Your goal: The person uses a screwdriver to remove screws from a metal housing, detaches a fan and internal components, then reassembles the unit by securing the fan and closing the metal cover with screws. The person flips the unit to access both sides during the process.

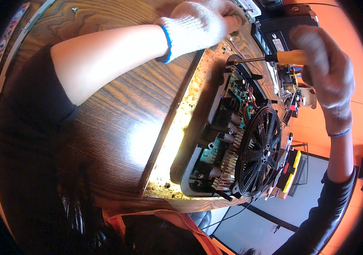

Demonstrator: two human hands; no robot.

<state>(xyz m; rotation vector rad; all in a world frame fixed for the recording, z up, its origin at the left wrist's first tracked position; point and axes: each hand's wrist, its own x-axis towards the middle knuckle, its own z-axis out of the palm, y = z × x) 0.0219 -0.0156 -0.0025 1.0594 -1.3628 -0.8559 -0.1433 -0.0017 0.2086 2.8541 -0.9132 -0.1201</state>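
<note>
My right hand, in a pale knitted glove and blurred by motion, is wrapped round the yellow handle of a screwdriver. The shaft points left, its tip at the upper end of an opened appliance with a black housing. Inside sit a green circuit board, a finned heat sink and a round black fan. Past the housing's far end, my left hand wears a matching glove with a blue cuff. Its fingers are curled together; whatever they hold, if anything, is hidden.
The appliance lies on a worn, yellowish board on a dark wood-grain table. A small screw rests at the far left. Loose small parts and a yellow-and-black item are on the right, before an orange wall.
</note>
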